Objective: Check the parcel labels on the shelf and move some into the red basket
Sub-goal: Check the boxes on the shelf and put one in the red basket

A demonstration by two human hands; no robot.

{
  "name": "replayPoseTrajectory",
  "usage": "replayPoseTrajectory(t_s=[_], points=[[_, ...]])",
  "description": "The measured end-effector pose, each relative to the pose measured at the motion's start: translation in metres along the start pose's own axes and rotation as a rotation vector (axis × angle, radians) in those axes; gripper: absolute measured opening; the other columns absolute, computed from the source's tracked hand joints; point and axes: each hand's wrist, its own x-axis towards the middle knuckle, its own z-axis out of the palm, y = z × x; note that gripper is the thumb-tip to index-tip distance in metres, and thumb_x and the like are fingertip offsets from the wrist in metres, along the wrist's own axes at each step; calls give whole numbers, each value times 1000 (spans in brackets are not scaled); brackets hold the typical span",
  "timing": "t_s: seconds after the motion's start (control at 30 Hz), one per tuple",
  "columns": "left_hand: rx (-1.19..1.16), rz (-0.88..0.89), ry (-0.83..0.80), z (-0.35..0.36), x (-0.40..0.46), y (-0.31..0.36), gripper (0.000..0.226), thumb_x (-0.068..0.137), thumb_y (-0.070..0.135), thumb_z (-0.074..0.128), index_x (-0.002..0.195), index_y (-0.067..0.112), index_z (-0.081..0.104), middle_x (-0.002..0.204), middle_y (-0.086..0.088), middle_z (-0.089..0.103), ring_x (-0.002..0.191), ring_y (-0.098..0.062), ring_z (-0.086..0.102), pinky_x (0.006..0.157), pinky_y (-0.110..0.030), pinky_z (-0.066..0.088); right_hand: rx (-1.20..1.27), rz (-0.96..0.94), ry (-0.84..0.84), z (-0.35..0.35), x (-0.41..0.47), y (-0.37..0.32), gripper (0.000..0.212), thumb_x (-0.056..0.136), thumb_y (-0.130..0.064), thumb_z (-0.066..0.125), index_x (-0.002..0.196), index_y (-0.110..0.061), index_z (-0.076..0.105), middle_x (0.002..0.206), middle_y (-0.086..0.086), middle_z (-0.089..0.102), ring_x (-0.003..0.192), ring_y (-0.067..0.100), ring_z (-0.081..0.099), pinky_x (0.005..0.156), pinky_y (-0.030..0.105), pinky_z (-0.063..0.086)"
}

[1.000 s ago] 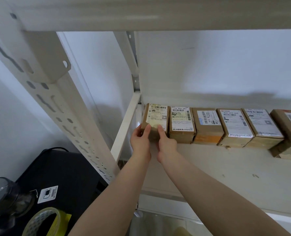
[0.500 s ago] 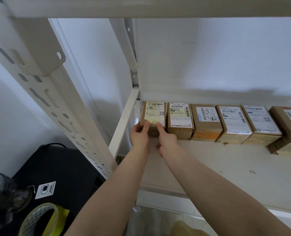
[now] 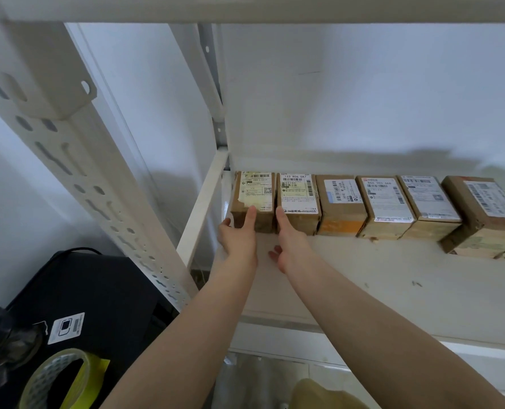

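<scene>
Six brown cardboard parcels stand in a row along the back of the white shelf point(image 3: 363, 278), labels facing up, and both hands are on the leftmost parcel point(image 3: 255, 199) — the one tucked into the shelf's left rear corner. The left hand point(image 3: 239, 240) grips its front left corner, thumb around the side and a finger reaching onto its yellowed label point(image 3: 257, 188), while the right hand point(image 3: 289, 246) lies open with its fingers stretched along the seam between that box and the second parcel point(image 3: 298, 202). Below left, outside the shelf frame, a yellow tape roll point(image 3: 59, 376) rests on a black surface point(image 3: 97, 290).
</scene>
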Motion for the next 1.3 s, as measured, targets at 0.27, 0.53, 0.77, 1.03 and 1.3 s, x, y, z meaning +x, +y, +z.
replayPoseTrajectory(t_s=[0.27, 0.53, 0.77, 1.03, 1.3], points=[[-27, -339, -194, 25, -35, -5, 100, 66, 66, 74, 146, 20, 36, 149, -8, 42, 126, -30, 47, 100, -41, 45, 92, 4, 34, -31, -2, -8, 58, 81, -61, 70, 102, -8, 57, 90, 8, 54, 104, 28, 59, 96, 42, 53], [66, -375, -220, 58, -41, -1, 89, 68, 67, 72, 134, 13, 51, 130, -10, 59, 114, -30, 58, 100, -43, 50, 140, -8, 10, -45, 5, -25, 66, 86, -54, 70, 134, -12, 54, 119, 9, 57, 98, 27, 52, 77, 42, 55], [39, -425, -44, 102, 38, -54, 103, 33, 81, 74, 113, 19, 54, 108, -4, 68, 94, -35, 66, 80, -51, 55, 143, 30, -22, -44, 25, -38, 67, 82, -50, 75, 133, -10, 56, 133, 12, 62, 114, 36, 62, 97, 51, 54], [17, -334, 3, 91, 5, -41, 116, 17, 71, 81, 117, 17, 57, 99, -8, 72, 81, -31, 71, 73, -46, 60, 58, 17, -40, -45, 46, -27, 80, 68, -55, 84, 124, -3, 61, 111, 13, 72, 96, 34, 70, 88, 49, 59], [-184, -306, -127, 74, 7, -55, 93, 40, 53, 94, 120, 21, 60, 109, -9, 73, 93, -30, 72, 77, -45, 59, 86, -69, -139, -63, 45, -11, 51, 82, -39, 80, 120, -8, 66, 109, 11, 74, 92, 28, 71, 61, 30, 55]])
